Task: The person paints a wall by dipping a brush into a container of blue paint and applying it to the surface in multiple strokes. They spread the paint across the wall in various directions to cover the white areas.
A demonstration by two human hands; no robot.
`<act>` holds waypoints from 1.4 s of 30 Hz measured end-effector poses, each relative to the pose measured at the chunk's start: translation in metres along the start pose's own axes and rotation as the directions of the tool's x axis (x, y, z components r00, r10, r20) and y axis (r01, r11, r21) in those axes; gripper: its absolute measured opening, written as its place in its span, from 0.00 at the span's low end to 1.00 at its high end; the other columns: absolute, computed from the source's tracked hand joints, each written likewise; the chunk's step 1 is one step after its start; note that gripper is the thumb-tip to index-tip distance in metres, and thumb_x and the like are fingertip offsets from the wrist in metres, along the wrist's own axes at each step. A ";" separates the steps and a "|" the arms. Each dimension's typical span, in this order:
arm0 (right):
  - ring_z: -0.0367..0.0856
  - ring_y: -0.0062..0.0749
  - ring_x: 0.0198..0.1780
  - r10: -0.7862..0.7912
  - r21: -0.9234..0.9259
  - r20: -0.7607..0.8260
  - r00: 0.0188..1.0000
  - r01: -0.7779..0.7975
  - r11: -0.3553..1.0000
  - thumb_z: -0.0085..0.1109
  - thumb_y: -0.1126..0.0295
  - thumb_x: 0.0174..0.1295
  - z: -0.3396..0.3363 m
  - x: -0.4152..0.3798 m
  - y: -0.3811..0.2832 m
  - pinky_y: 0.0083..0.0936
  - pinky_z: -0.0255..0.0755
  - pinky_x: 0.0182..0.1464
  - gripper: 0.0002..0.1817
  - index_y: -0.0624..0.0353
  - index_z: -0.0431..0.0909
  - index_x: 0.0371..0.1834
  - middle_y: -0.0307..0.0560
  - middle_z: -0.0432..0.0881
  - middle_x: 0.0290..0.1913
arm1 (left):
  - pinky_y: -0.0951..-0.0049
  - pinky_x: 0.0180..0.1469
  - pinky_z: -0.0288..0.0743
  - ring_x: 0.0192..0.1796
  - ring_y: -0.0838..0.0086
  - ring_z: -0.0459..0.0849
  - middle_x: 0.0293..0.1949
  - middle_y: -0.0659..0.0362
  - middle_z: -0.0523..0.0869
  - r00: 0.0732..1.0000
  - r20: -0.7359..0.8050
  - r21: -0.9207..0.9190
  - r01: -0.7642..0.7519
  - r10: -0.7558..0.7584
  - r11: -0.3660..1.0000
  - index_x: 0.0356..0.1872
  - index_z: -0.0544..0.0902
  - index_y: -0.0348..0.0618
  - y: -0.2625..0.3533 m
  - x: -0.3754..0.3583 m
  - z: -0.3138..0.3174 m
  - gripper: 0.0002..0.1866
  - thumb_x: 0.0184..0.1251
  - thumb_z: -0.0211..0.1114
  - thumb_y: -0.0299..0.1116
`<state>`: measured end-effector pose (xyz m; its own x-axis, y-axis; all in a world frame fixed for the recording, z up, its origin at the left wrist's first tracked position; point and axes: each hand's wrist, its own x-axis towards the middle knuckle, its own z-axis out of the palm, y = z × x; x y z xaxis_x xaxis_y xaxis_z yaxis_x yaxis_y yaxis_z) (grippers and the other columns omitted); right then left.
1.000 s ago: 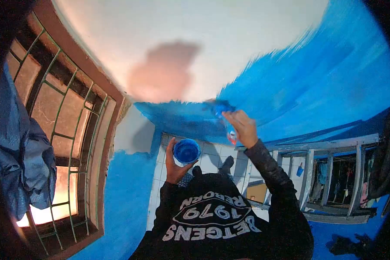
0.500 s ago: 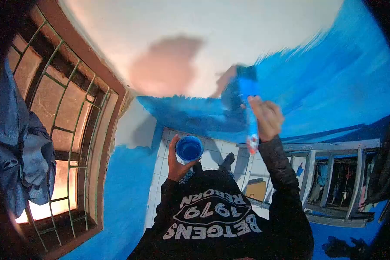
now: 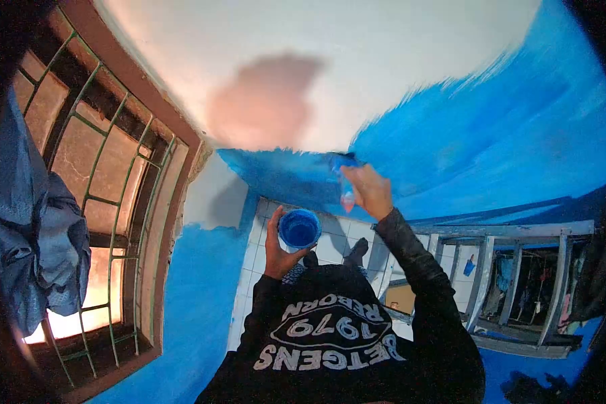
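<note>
My left grip [image 3: 276,252] is wrapped around a cup of blue paint [image 3: 299,229]. My right grip [image 3: 368,190] is closed on a paintbrush [image 3: 345,176], bristles against the blue-painted wall [image 3: 283,176] just above.

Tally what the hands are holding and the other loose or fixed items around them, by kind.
Paint cup, in the left hand: 1
Paintbrush, in the right hand: 1
Barred window: 1
Hanging blue cloth: 1
Total: 4
</note>
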<state>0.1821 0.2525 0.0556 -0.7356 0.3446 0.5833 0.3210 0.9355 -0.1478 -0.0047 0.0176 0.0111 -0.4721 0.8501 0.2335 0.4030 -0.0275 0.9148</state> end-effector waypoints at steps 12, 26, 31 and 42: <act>0.86 0.43 0.44 -0.061 0.163 -0.105 0.993 0.077 0.984 0.64 0.75 0.55 -0.055 0.047 -0.023 0.39 0.82 0.34 0.30 0.49 0.81 0.65 0.45 0.86 0.46 | 0.53 0.71 0.71 0.68 0.53 0.75 0.65 0.46 0.73 0.999 0.004 0.028 -0.047 0.047 0.998 0.80 0.56 0.41 0.021 0.006 -0.005 0.65 0.41 0.91 0.40; 0.89 0.43 0.45 0.053 0.215 -0.121 0.991 -0.026 0.976 0.67 0.76 0.55 -0.070 0.054 -0.035 0.37 0.85 0.38 0.30 0.46 0.81 0.65 0.44 0.88 0.52 | 0.53 0.70 0.71 0.68 0.53 0.76 0.64 0.46 0.75 0.999 0.022 0.064 -0.048 0.047 0.997 0.80 0.59 0.41 0.026 0.006 -0.013 0.64 0.40 0.91 0.39; 0.90 0.46 0.49 0.068 0.177 0.037 0.997 -0.074 0.981 0.69 0.73 0.56 -0.013 0.034 -0.004 0.38 0.85 0.46 0.26 0.52 0.84 0.61 0.48 0.89 0.52 | 0.53 0.71 0.71 0.70 0.53 0.75 0.66 0.46 0.74 0.999 -0.030 0.051 -0.029 0.030 0.998 0.80 0.58 0.42 0.027 -0.003 -0.001 0.65 0.39 0.91 0.41; 0.89 0.46 0.48 0.028 0.189 -0.123 0.992 -0.005 0.982 0.72 0.70 0.54 -0.050 0.034 -0.014 0.39 0.83 0.49 0.23 0.54 0.87 0.57 0.49 0.90 0.49 | 0.54 0.73 0.69 0.72 0.54 0.74 0.69 0.45 0.72 0.996 -0.049 -0.115 -0.080 0.074 0.990 0.80 0.57 0.40 -0.031 -0.014 0.061 0.66 0.39 0.91 0.42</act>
<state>0.1830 0.2475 0.1176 -0.6470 0.3588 0.6728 0.2055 0.9318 -0.2992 0.0368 0.0388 -0.0400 -0.4786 0.8189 0.3167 0.3465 -0.1553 0.9251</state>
